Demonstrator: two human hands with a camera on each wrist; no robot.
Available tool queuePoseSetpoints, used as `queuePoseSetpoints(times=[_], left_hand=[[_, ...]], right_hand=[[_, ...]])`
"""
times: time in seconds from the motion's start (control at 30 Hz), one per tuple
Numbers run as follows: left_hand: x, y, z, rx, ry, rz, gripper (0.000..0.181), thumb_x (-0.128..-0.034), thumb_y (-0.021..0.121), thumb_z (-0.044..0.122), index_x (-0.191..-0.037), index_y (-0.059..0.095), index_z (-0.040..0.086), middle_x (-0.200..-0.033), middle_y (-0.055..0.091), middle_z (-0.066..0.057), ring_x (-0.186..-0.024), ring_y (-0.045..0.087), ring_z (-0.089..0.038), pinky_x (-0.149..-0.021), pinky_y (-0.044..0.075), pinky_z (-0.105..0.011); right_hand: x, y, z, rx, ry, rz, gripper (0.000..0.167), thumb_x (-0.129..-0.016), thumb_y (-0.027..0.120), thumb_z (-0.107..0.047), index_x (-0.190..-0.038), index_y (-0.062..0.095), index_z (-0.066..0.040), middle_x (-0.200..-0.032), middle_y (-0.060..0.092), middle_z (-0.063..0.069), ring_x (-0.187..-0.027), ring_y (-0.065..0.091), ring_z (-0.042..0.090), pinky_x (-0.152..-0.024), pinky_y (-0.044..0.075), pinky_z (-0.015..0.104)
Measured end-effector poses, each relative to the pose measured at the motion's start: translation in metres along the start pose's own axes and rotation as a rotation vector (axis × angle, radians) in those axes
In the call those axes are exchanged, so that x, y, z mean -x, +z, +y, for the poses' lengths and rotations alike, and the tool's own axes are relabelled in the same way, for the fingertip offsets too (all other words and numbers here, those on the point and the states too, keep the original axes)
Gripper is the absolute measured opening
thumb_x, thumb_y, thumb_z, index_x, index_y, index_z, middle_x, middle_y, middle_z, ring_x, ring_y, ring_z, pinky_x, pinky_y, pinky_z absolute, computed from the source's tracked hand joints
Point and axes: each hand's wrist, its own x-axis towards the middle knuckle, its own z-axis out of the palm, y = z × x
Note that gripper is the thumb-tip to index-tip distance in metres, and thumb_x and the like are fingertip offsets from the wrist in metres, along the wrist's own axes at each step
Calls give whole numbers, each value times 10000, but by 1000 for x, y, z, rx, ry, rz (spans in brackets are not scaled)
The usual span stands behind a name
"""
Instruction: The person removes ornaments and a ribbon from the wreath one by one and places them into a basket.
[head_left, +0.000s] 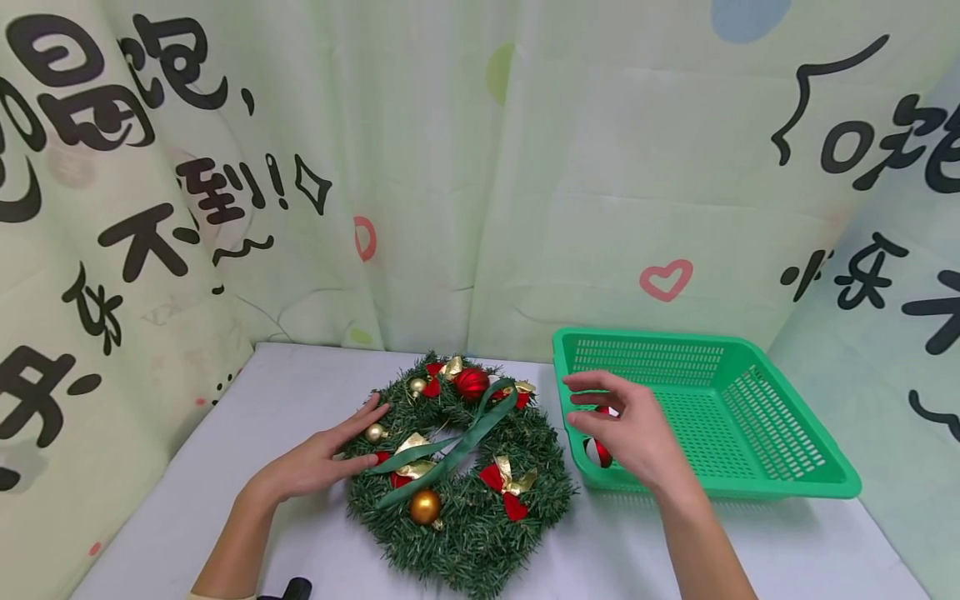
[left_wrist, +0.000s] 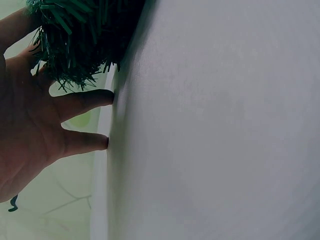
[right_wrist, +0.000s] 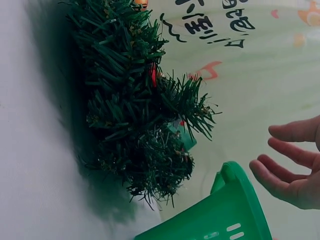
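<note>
A green wreath (head_left: 480, 533) lies flat on the table, carrying red and gold bows (head_left: 508, 486), a shiny red ball (head_left: 472, 384), a gold ball (head_left: 425, 507) and a loose green ribbon (head_left: 457, 450). My left hand (head_left: 330, 450) rests with spread fingers on the wreath's left side; in the left wrist view two fingertips (left_wrist: 102, 97) reach down to the tabletop. Over the left rim of a green basket (head_left: 780, 483) hovers my right hand (head_left: 626, 429), its fingers loosely bent and apart, holding nothing. Below it, a red and white ornament (head_left: 597, 452) shows in the basket, partly hidden by the hand.
The basket stands at the right of the white table (head_left: 300, 383), close beside the wreath. A pale printed curtain (head_left: 420, 167) hangs behind and along both sides. A dark object (head_left: 297, 589) shows at the lower edge near the left forearm.
</note>
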Motion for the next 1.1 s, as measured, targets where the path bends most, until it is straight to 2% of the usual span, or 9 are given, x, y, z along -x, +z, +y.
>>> queuePoseSetpoints(times=[0.17, 0.23, 0.33, 0.4, 0.47, 0.53, 0.73, 0.97, 1.1], left_hand=[[0, 0, 1, -2, -6, 1, 734, -1055, 614, 398, -1676, 247, 267, -1767, 63, -76, -1577, 180, -469, -1178, 289, -718], [0, 0, 1, -7, -6, 3, 732, -1055, 613, 399, -1676, 248, 268, -1767, 64, -77, -1576, 184, -469, -1177, 289, -718], [-1, 0, 0, -14, -6, 4, 734, -1054, 609, 415, -1676, 248, 267, -1766, 65, -77, -1574, 188, -468, -1178, 289, -718], [-1, 0, 1, -13, -6, 3, 738, -1053, 607, 425, -1677, 248, 264, -1766, 65, -77, -1575, 187, -468, -1179, 288, -718], [-1, 0, 0, -7, -8, 2, 741, -1051, 609, 431, -1676, 248, 262, -1766, 66, -75, -1576, 185, -465, -1180, 287, -716], [-1, 0, 0, -3, -9, 1, 743, -1050, 611, 432, -1676, 249, 263, -1766, 66, -73, -1578, 181, -462, -1181, 287, -715], [-1, 0, -1, -5, -7, 3, 739, -1050, 610, 433, -1675, 249, 277, -1767, 65, -71, -1579, 180, -462, -1180, 292, -713], [-1, 0, -1, -3, -6, 3, 742, -1050, 610, 435, -1676, 246, 277, -1767, 63, -71, -1582, 173, -457, -1183, 283, -716], [-1, 0, 0, -2, -5, 1, 742, -1052, 608, 427, -1678, 240, 272, -1767, 59, -74, -1580, 177, -459, -1181, 287, -715]], right_hand=[[2, 4, -3, -17, 4, -14, 429, -935, 797, -190, -1349, 682, -184, -1329, 701, 116, -1098, 744, 258, -851, 606, 311], [2, 5, -4, -31, 5, -20, 424, -932, 800, -190, -1340, 686, -190, -1332, 699, 105, -1102, 744, 258, -763, 594, 280], [3, 7, -5, -52, 1, -36, 413, -933, 799, -181, -1331, 690, -194, -1337, 694, 96, -1106, 741, 261, -748, 592, 280], [4, 9, -6, -71, 1, -49, 408, -935, 795, -167, -1329, 691, -195, -1349, 687, 92, -1114, 736, 263, -769, 597, 283], [4, 11, -7, -83, 0, -59, 411, -935, 793, -159, -1331, 690, -196, -1361, 679, 88, -1120, 733, 260, -869, 600, 280], [5, 13, -8, -89, 1, -66, 412, -935, 792, -155, -1331, 690, -199, -1368, 675, 81, -1126, 730, 255, -901, 594, 270], [7, 20, -10, -93, -13, -86, 406, -925, 793, -127, -1313, 696, -192, -1342, 688, 77, -1127, 731, 257, -905, 598, 277], [7, 30, -12, -179, -61, -162, 389, -905, 797, -82, -1279, 703, -140, -1308, 693, 86, -1248, 649, 381, -935, 594, 290], [9, 36, -14, -187, -57, -203, 389, -908, 801, -103, -1282, 703, -142, -1318, 691, 72, -1239, 656, 340, -943, 588, 293]])
